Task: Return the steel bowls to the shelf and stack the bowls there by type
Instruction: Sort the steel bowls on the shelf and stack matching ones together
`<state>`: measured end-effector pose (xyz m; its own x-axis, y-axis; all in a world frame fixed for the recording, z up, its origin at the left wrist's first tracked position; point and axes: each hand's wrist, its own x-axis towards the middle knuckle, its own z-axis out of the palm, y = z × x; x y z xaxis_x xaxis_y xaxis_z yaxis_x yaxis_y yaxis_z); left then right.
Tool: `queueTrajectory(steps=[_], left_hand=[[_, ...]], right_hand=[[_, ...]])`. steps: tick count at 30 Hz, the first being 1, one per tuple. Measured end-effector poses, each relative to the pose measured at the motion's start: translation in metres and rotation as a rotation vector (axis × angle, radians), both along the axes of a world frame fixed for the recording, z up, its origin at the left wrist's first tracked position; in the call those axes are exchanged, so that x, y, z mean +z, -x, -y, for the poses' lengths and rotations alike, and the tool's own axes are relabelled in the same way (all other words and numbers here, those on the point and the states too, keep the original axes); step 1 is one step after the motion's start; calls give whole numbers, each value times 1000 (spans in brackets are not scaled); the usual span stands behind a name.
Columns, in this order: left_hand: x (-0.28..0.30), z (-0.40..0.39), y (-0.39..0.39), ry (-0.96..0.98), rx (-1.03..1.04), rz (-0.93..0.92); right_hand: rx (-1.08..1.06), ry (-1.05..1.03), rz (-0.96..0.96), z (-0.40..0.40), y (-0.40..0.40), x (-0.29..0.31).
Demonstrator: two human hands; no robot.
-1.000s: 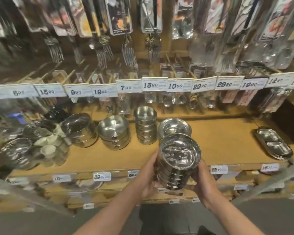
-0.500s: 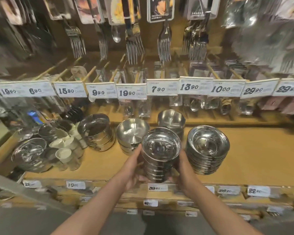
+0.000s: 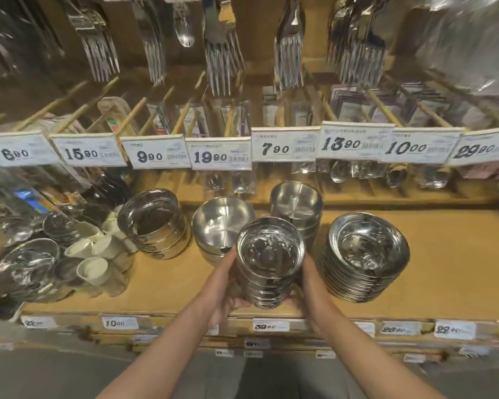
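At nine o'clock a jumble of white cups [image 3: 94, 269] and small steel dishes [image 3: 26, 266] crowds the left end of the wooden shelf [image 3: 458, 254]. Toward ten o'clock stands a stack of straight-walled tins [image 3: 156, 228], then a short stack of matte bowls [image 3: 222, 226], with bare board in front of both out to the front lip. At centre the left hand [image 3: 224, 286] and right hand [image 3: 311, 286] clasp opposite sides of a held stack of steel bowls [image 3: 270, 260] above the shelf's front edge; whether its base touches the board I cannot tell. Behind it, at twelve o'clock, rises a taller bowl stack [image 3: 297, 208]. Just beside the right hand sits a wide-rimmed bowl stack [image 3: 363, 257]. From there to three o'clock the shelf lies open.
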<state>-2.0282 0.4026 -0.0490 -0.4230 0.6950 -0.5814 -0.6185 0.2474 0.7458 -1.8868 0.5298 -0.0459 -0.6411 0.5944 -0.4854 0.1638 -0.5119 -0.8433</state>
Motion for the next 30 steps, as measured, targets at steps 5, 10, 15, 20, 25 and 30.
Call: queueTrajectory(steps=[5,10,15,20,25,30], left_hand=[[0,2,-9,-3,53,1],[0,5,-13,-10,81,-22],[2,14,-26,60,136,-4],[-5,25,-57,192,254,13],[-13,10,-115,267,328,21],[-15,-34,-177,279,336,46]], right_hand=[[26,0,8,1,0,5],[77,-7,21,-1,-4,10],[107,3,89,-2,-28,8],[125,-10,195,-6,-77,-7],[191,-239,273,-24,-136,-15],[245,-301,313,-72,-188,-14]])
